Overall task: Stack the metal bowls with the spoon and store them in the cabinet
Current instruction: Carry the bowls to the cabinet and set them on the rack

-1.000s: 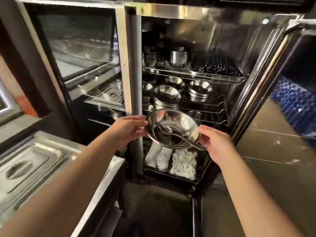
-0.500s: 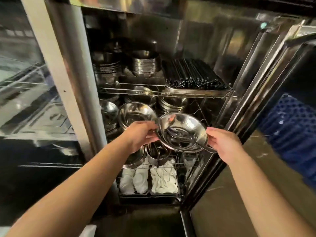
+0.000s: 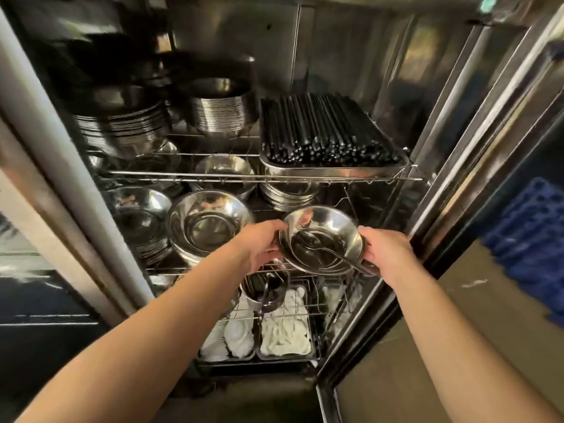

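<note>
Head view: both hands [image 3: 262, 244] grip stacked metal bowls [image 3: 322, 239] holding spoon [image 3: 323, 247].

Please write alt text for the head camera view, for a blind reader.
Left hand and right hand hold stacked metal bowls, a spoon inside, at the open cabinet's middle wire shelf. More bowl stacks sit alongside.

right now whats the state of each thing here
left hand: gripping the left rim of the held bowls
right hand: gripping their right rim
held bowls: nested, upright, in front of the middle shelf
spoon: lying inside the top bowl, handle over the rim
cabinet: door open
chopstick tray: full, on the top shelf
bowl stack: upright, on the middle shelf
</note>
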The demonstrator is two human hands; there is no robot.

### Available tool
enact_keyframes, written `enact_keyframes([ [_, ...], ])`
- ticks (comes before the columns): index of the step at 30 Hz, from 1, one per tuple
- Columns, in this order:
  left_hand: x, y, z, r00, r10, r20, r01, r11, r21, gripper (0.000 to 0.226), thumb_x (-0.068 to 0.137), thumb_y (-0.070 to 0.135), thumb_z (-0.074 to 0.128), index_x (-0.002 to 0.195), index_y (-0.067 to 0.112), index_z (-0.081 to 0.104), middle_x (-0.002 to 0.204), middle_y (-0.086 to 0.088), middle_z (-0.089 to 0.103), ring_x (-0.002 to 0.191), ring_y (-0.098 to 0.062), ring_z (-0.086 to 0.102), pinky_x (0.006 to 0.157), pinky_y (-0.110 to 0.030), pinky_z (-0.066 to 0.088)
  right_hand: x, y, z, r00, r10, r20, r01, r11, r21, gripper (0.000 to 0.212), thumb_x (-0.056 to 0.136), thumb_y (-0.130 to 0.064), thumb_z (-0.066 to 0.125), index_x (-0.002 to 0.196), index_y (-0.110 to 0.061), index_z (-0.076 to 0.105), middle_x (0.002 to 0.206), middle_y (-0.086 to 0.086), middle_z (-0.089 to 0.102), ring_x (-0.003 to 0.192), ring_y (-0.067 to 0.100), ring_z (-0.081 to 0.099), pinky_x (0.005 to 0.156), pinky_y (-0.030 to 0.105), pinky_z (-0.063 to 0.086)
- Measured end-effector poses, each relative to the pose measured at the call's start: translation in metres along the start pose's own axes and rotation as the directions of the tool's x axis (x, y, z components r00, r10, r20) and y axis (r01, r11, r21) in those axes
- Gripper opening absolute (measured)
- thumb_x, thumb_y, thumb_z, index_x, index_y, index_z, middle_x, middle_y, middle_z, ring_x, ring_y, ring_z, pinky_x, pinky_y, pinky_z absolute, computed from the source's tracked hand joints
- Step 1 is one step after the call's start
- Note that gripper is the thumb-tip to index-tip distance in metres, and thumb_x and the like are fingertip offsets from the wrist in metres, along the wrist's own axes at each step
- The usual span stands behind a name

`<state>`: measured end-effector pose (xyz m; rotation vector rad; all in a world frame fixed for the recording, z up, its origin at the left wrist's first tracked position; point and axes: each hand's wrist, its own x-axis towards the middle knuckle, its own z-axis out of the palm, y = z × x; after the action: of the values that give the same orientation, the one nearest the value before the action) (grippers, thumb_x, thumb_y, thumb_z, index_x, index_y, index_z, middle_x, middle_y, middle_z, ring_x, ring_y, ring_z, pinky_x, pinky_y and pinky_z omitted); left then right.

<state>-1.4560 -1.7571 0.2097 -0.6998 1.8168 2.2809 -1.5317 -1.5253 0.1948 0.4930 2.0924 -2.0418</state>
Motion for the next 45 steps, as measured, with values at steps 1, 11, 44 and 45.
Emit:
enact_keyframes([
  [1, 0.006, 0.000, 0.004, 1.000, -0.007, -0.013, 0.007, 1.000, 0.001, 0.019, 0.097, 0.014, 0.055, 0.104, 0.003, 0.069, 0.104, -0.018, 0.069, 0.094, -0.024, 0.062, 0.097, -0.044, 0.055, 0.006, -0.001, 0.002, 1.000, -0.009, 0.000, 0.009, 1.000, -0.023, 0.012, 0.079, -0.019, 0.081, 0.082, -0.009, 0.076, 0.087, 0.016, 0.080, 0.093, 0.033, 0.076, 0.092, 0.048, 0.059],
  [11, 0.049, -0.007, 0.019, 0.997, -0.049, -0.053, 0.046, 0.998, -0.052, 0.028, 0.096, 0.016, 0.057, 0.118, 0.002, 0.067, 0.113, -0.017, 0.069, 0.096, -0.023, 0.062, 0.091, -0.036, 0.054, 0.055, 0.009, 0.023, 0.999, -0.033, -0.003, 0.031, 0.964, -0.264, 0.023, 0.086, -0.036, 0.075, 0.091, -0.015, 0.068, 0.079, 0.001, 0.061, 0.067, 0.015, 0.055, 0.054, 0.024, 0.036],
  [44, 0.061, -0.053, -0.011, 0.983, 0.178, 0.053, -0.171, 0.752, 0.637, 0.066, 0.088, 0.046, 0.064, 0.147, 0.026, 0.043, 0.134, 0.006, 0.059, 0.109, -0.013, 0.054, 0.089, -0.029, 0.044, 0.072, 0.017, 0.038, 0.909, -0.342, 0.238, 0.385, 0.470, -0.794, 0.042, 0.093, -0.038, 0.062, 0.125, -0.012, 0.064, 0.126, 0.015, 0.059, 0.122, 0.035, 0.046, 0.085, 0.039, 0.044],
  [45, 0.056, -0.058, -0.014, 0.978, 0.195, 0.073, -0.192, 0.702, 0.685, 0.069, 0.088, 0.048, 0.063, 0.149, 0.025, 0.040, 0.135, 0.005, 0.058, 0.109, -0.015, 0.055, 0.087, -0.028, 0.046, 0.070, 0.018, 0.039, 0.895, -0.354, 0.270, 0.414, 0.437, -0.799, 0.043, 0.093, -0.037, 0.061, 0.128, -0.011, 0.063, 0.127, 0.015, 0.058, 0.124, 0.035, 0.044, 0.085, 0.041, 0.044],
])
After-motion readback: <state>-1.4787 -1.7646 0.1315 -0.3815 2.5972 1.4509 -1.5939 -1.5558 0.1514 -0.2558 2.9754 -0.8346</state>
